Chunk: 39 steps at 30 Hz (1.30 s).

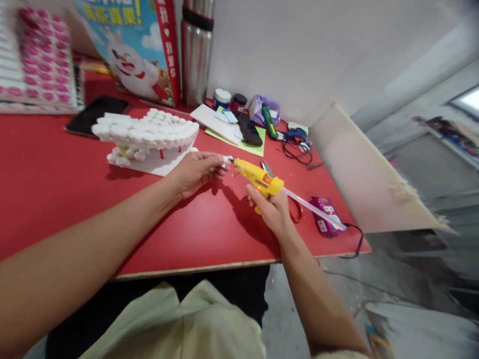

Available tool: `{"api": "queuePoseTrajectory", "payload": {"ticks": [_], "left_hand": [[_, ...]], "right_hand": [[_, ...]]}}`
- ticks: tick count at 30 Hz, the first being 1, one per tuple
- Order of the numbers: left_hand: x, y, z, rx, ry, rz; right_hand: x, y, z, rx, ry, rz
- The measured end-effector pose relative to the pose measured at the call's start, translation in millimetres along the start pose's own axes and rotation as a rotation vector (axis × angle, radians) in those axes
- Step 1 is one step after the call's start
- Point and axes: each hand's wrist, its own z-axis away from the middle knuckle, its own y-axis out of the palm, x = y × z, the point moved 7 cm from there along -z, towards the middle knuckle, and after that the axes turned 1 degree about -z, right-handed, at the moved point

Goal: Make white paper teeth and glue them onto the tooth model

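Note:
My right hand (271,202) is wrapped round the grip of a yellow hot glue gun (256,174), with a long clear glue stick (309,205) sticking out of its back end. The gun's nozzle points left and meets a small white piece (226,160) pinched in the fingertips of my left hand (198,173). Whether nozzle and piece actually touch is too small to tell. Just left of that hand stands a white model (149,130) built of rounded white pieces, with short red posts above a white base.
Behind the model are a black phone (97,114), a cartoon box (138,55) and a steel flask (197,55). Small jars (222,97), a green cutter (269,122) and scissors (296,212) lie about the red table (179,239). A purple power socket (325,215) sits near the right edge.

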Motion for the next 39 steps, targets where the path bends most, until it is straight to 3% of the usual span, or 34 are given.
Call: {"api": "queuePoseTrajectory", "payload": {"ticks": [7,19,32,39], "left_hand": [[0,1.8,0,0.039,0.016,-0.009],[-1,1.0,1,-0.001,-0.02,0.038],[0,0.7,-1,0.053,0.055,-0.059],[-2,0.0,-2,0.061,0.085,-0.053]], "right_hand": [[2,-1,0,0.016,-0.005,0.02],[3,-6,1,-0.062,-0.027,-0.012],[-3,2,0,0.045,0.011,-0.008],[4,-9,1,-0.072,0.008,0.022]]}}
